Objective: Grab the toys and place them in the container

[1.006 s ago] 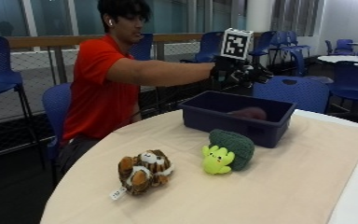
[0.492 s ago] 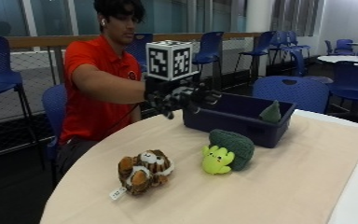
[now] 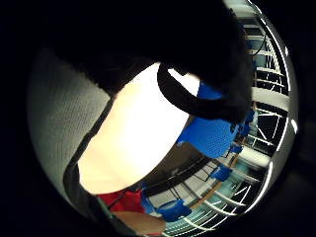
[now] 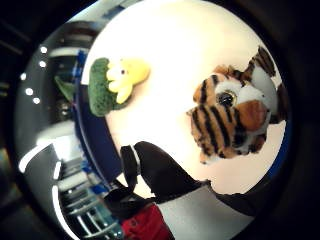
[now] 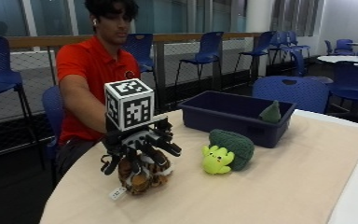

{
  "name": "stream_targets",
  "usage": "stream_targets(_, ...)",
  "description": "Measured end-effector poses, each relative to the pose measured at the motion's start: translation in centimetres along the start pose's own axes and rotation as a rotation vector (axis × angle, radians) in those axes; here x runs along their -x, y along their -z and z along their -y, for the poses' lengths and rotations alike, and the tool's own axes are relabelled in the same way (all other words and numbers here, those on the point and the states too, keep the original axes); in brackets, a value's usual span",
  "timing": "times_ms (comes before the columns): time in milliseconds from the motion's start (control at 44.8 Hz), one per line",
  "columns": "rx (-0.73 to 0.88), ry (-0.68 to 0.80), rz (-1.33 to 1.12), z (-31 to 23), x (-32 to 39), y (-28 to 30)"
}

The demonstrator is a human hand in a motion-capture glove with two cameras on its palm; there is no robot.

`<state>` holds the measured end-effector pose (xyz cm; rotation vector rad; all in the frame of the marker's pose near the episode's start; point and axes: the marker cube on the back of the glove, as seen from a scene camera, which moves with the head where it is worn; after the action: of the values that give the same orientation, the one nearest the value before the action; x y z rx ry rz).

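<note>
A striped tiger plush [image 5: 143, 173] lies on the beige table near its front left edge. My gloved right hand [image 5: 139, 145] hangs just over it with fingers spread downward, and nothing is held. The thumb side palm view shows the tiger [image 4: 235, 117] close below, and a gloved finger [image 4: 160, 175] beside it. To the tiger's right lies a green and yellow plush [image 5: 227, 151], also seen as the green and yellow plush [image 4: 112, 85] from the palm. Behind that stands the navy container [image 5: 235, 117], where a green toy [image 5: 270, 112] pokes above the rim.
The beige round table [image 5: 291, 186] spreads to the right and front of the toys. Blue chairs [image 5: 291, 91] stand behind the container, and more chairs and a railing lie further back. The person sits at the table's far left side.
My hand has left the space above the container and come down and to the left, over the tiger plush. The plush toys on the table have not moved.
</note>
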<state>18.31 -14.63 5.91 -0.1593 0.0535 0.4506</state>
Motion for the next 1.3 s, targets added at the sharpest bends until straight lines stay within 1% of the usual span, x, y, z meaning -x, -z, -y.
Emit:
stream_targets(290, 0.054, 0.005, -0.104, 0.6, -0.6, -3.5)
stream_targets(492, 0.085, 0.008, -0.045, 0.0, -1.4, -4.9)
stream_targets(827, 0.005, 0.003, -0.073, -0.7, 0.4, -4.7)
stream_targets(961, -0.065, 0.026, -0.160, -1.0, 1.8, -3.7)
stream_targets(1095, -0.092, 0.045, -0.097, -1.8, 3.6, -1.7)
stream_targets(1296, -0.158, 0.123, -0.076, -3.5, 8.9, 3.8)
